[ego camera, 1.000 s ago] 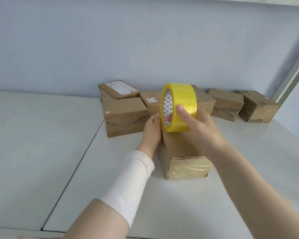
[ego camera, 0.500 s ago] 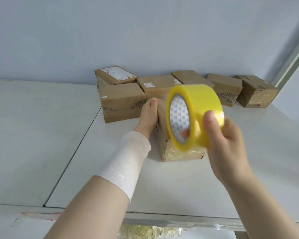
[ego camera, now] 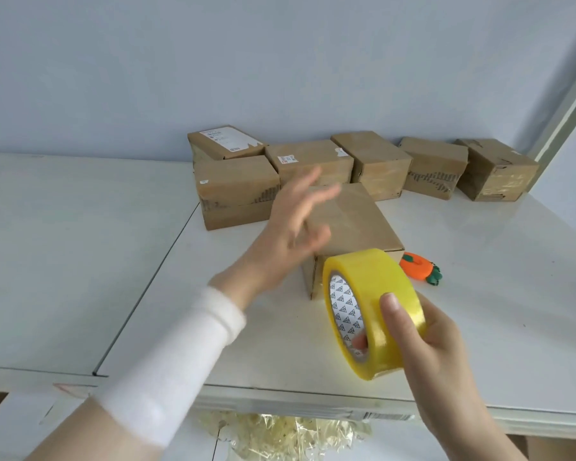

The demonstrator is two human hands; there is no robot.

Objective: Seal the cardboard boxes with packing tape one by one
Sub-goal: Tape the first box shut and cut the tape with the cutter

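the left hand hangs in the air over the near left part of the closest cardboard box, fingers straight and spread wide, holding nothing; a white sleeve covers the forearm. the right hand holds the yellow tape roll on edge just near of that box, thumb across the outer band, fingers curled through the core. the box sits on the desk, with more boxes in a row at the far side
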